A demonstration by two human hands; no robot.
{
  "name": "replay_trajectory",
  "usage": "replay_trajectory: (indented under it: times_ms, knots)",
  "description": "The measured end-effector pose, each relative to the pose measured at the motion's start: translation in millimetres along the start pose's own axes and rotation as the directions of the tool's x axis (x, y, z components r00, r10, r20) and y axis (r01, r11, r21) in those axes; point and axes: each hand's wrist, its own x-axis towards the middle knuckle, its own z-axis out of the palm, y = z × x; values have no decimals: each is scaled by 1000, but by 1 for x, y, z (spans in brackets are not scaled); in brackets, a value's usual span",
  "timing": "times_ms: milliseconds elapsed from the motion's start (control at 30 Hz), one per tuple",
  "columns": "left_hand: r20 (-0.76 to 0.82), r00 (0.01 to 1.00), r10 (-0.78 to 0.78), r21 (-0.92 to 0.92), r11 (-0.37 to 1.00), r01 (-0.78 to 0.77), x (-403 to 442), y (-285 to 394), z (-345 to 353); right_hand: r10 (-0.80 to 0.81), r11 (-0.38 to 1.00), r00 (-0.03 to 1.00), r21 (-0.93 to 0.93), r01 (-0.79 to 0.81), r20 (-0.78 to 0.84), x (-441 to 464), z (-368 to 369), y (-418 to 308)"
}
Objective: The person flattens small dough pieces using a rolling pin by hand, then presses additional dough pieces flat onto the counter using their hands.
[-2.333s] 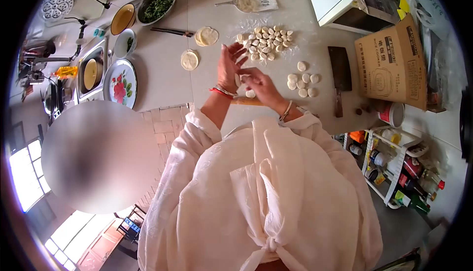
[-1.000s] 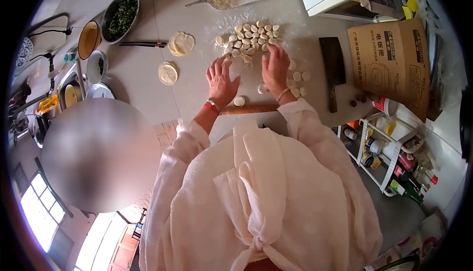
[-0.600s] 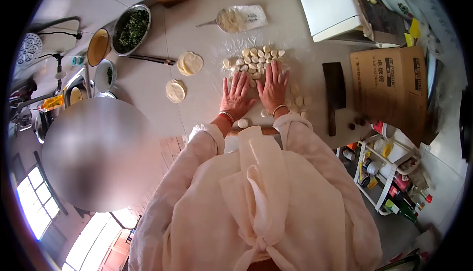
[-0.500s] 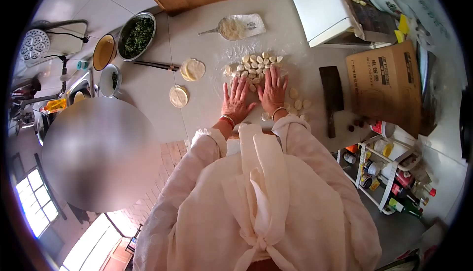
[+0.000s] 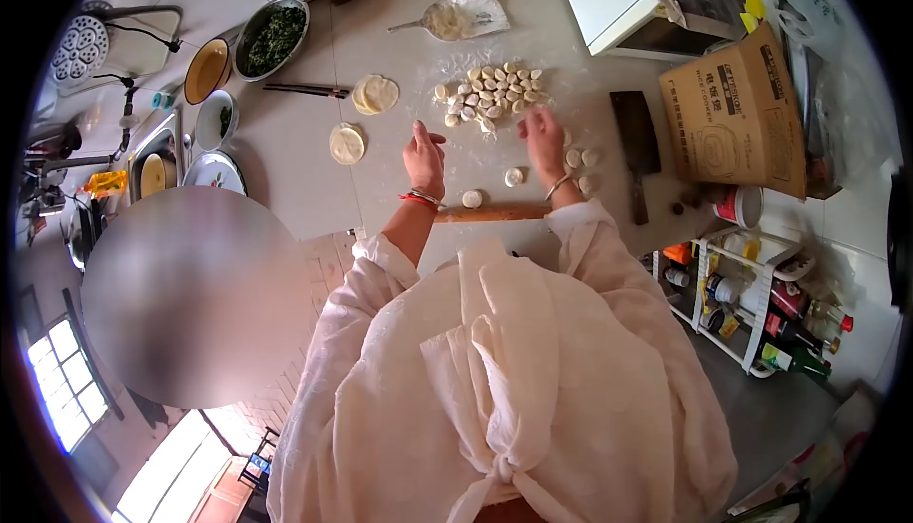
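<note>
My left hand (image 5: 425, 159) hovers left of the dough pieces, turned on its side with fingers loosely bent and apart; nothing shows in it. Close to the right edge of the pile is my right hand (image 5: 543, 145), its fingers bent and blurred, so their grip is unclear. The small floury dough pieces (image 5: 490, 92) lie in a loose cluster beyond both hands. Flattened dough rounds (image 5: 573, 158) sit right of my right hand. Between my wrists lie two single dough pieces (image 5: 514, 177), and a wooden rolling pin (image 5: 495, 213) rests along the near counter edge.
Left are stacked dough wrappers (image 5: 347, 144), chopsticks (image 5: 302, 89) and a bowl of chopped greens (image 5: 275, 41). A scoop of flour (image 5: 455, 21) lies at the back. On the right are a cleaver (image 5: 633, 143), a cardboard box (image 5: 728, 114) and a bottle rack (image 5: 751, 300).
Both hands have lifted off the dough pieces and drawn back, the left one turning onto its side. The pile, rolling pin and two near dough pieces are now uncovered.
</note>
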Motion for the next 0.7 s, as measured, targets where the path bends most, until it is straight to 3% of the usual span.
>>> replay_trajectory:
  times_ms: [67,133,200,233,333,367,433,467,500,567,600,667,700]
  knots:
    - [-145,989,10,68,998,0,13,-16,6,48,988,976,-153,-15,211,-32,7,-3]
    - [-49,997,-67,63,996,70,6,-20,17,6,998,893,-58,23,450,-70,21,-4]
    - [51,989,-142,62,988,139,0,-25,32,-118,987,881,-43,154,459,-94,30,-6]
    - [117,974,-193,-10,981,195,-4,-30,37,-19,999,942,43,5,336,-96,33,3]
    - [276,927,-253,-146,943,300,-6,-44,42,302,926,906,137,-353,297,-73,2,15]
    - [316,913,-258,-180,928,325,-3,-47,40,308,926,918,142,-349,249,-64,-10,21]
    - [201,978,-54,32,998,49,6,-48,31,131,978,976,-186,-97,176,-41,-44,49]
    - [156,986,60,152,985,-84,13,-48,22,30,938,985,-345,31,170,-33,-53,56]
    - [87,993,76,189,978,-91,27,-49,12,-84,819,985,-554,153,149,-30,-56,45]
    - [88,936,341,448,826,-343,43,-43,1,-318,407,928,-856,318,194,-22,-55,0]
    - [119,879,462,560,699,-444,48,-39,-1,-310,465,927,-817,342,212,-18,-47,-2]
    - [254,818,515,655,531,-538,47,-31,4,-312,568,919,-729,383,240,-9,-20,-10]
    - [318,763,562,673,433,-600,46,-32,7,-236,596,928,-711,373,289,-8,-3,-18]
